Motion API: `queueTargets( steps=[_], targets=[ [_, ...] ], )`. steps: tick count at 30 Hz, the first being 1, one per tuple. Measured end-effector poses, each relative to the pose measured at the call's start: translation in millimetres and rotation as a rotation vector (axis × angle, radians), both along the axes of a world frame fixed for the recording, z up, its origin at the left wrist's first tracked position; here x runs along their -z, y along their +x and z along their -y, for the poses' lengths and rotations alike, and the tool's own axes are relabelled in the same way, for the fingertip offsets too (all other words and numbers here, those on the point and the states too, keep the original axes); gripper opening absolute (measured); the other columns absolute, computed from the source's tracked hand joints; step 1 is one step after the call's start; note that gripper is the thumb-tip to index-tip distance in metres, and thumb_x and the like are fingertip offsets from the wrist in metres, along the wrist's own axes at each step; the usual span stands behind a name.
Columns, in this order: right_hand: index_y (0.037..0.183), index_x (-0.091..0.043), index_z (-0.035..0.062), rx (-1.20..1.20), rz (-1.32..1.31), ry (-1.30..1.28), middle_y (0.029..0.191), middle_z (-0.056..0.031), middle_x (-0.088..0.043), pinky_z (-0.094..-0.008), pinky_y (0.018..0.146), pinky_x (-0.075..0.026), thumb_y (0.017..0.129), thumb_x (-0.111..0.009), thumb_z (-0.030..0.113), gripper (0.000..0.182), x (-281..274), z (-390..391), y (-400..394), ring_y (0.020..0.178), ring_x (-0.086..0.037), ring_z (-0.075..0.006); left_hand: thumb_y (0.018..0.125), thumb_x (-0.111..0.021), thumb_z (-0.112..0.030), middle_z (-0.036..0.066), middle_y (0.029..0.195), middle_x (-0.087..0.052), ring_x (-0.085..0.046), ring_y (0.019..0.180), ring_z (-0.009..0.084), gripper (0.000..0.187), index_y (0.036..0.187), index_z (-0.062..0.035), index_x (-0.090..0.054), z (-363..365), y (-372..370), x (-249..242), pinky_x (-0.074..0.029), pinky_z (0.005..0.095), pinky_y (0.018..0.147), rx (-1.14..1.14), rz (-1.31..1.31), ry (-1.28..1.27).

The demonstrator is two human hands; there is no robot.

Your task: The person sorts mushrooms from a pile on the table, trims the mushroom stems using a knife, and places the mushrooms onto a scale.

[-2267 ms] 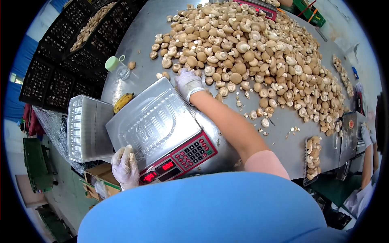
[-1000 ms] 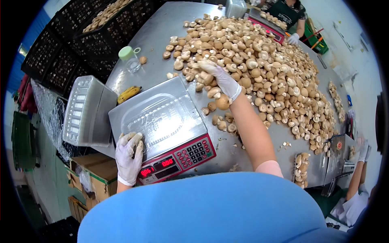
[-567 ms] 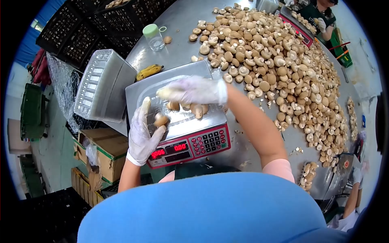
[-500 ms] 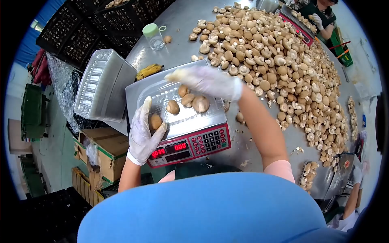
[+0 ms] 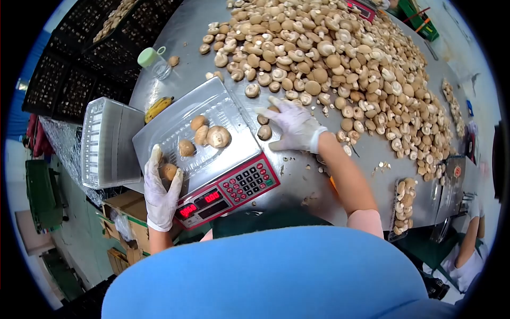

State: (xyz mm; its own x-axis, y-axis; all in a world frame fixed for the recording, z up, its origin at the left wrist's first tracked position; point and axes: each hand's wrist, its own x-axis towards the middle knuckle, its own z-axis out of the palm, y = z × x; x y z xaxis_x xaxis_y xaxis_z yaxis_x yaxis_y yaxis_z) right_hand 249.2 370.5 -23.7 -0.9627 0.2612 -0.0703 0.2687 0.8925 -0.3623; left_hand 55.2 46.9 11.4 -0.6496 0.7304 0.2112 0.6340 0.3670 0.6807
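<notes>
My left hand [image 5: 162,194], in a white glove, is at the near left corner of a clear plastic tray [image 5: 175,125]. Its thumb and fingers curve around a brown mushroom [image 5: 168,171]. Several more mushrooms [image 5: 218,136] lie loose in the tray, which rests on a red digital scale [image 5: 247,183]. To the right of the scale, my gloved right hand [image 5: 295,125] is spread open over the metal table. Its fingertips are beside a few single mushrooms [image 5: 264,132], and one is partly hidden under the fingers.
A big heap of mushrooms [image 5: 329,58] covers the far and right table. Stacked clear trays [image 5: 109,143], bananas [image 5: 158,109] and a green-lidded bottle [image 5: 154,63] are at left. Black crates [image 5: 69,64] stand behind. A filled tray [image 5: 405,207] lies near a co-worker's arm [image 5: 468,242] at right.
My right hand has moved from above the tray to the table right of the scale, and its fingers have spread. My left hand stays around its mushroom. The view has shifted right.
</notes>
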Motion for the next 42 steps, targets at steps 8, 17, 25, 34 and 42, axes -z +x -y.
queueTargets(
  steps=[8,17,25,34,42],
  targets=[
    [0.144,-0.051,0.0268,0.142,-0.053,0.051,0.141,-0.0238,-0.047,-0.0501,0.102,-0.047,0.084,-0.065,0.028,0.061,41,23,-19,0.124,-0.052,-0.0425,0.088,-0.07,-0.003,0.019,0.141,-0.048,-0.053,0.127,0.0291,0.071,0.151,-0.0018,-0.037,-1,1,3,-0.041,0.0369,0.11,0.02,-0.058,0.022],
    [0.125,-0.062,0.0171,0.267,-0.106,0.046,0.108,-0.0179,-0.06,-0.0443,0.088,-0.052,0.087,-0.06,0.011,0.038,63,3,-24,0.104,-0.061,-0.0363,0.09,-0.068,-0.003,0.017,0.141,-0.048,-0.052,0.127,0.028,0.069,0.151,-0.0021,-0.037,0,-1,2,-0.042,0.0358,0.109,0.019,-0.058,0.001],
    [0.124,-0.059,0.0183,0.398,-0.238,0.129,0.121,-0.0181,-0.054,-0.0524,0.083,-0.055,0.083,-0.068,0.028,0.043,16,-34,-88,0.102,-0.062,-0.0399,0.09,-0.069,-0.004,0.017,0.142,-0.048,-0.052,0.127,0.0281,0.067,0.15,-0.0023,-0.038,1,-1,2,-0.041,0.0358,0.109,0.023,-0.062,0.002],
    [0.115,-0.065,0.0182,0.5,-0.089,0.208,0.122,-0.0153,-0.053,-0.0459,0.08,-0.059,0.087,-0.061,0.013,0.029,41,-26,-122,0.113,-0.056,-0.0373,0.088,-0.07,-0.004,0.017,0.138,-0.05,-0.054,0.124,0.0293,0.068,0.149,-0.0038,-0.04,0,2,-4,-0.044,0.037,0.107,0.024,-0.074,0.03],
    [0.113,-0.065,0.0188,0.496,-0.458,-0.014,0.114,-0.0154,-0.06,-0.0436,0.087,-0.054,0.077,-0.069,0.014,0.037,69,-46,-96,0.099,-0.065,-0.0321,0.087,-0.071,-0.006,0.018,0.137,-0.05,-0.054,0.124,0.0317,0.068,0.149,-0.0035,-0.041,4,1,-6,-0.045,0.038,0.106,-0.011,-0.065,0.012]
  ],
)
